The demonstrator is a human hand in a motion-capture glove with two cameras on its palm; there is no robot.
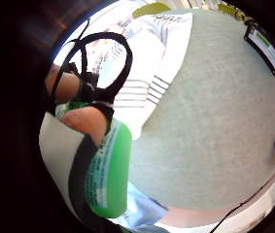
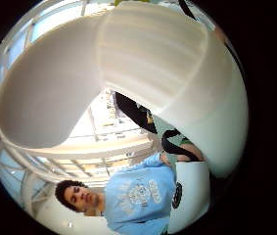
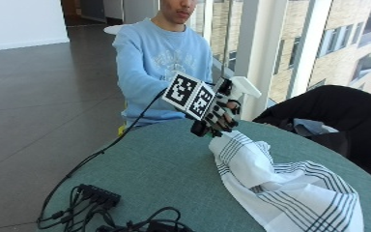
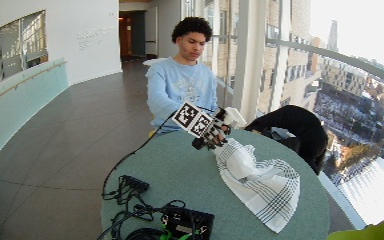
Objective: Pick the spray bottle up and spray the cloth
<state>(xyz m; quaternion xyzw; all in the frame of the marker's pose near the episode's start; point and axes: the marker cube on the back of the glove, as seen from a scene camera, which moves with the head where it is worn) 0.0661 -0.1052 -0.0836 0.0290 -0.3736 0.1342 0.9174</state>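
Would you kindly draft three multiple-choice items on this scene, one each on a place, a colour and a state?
1. Where does the cloth lie?
A. on the round table
B. on the floor
C. across the person's lap

2. What colour is the spray bottle's body?
A. red
B. green
C. yellow

3. What is the gloved right hand doing?
A. resting flat on the table
B. pinching the cloth
C. holding the spray bottle lifted above the table

Answers:
1 A, the outside view shows the cloth spread on the tabletop.
2 B, the little finger side palm view shows the green body.
3 C, its fingers are curled round the bottle, white spray head on top.
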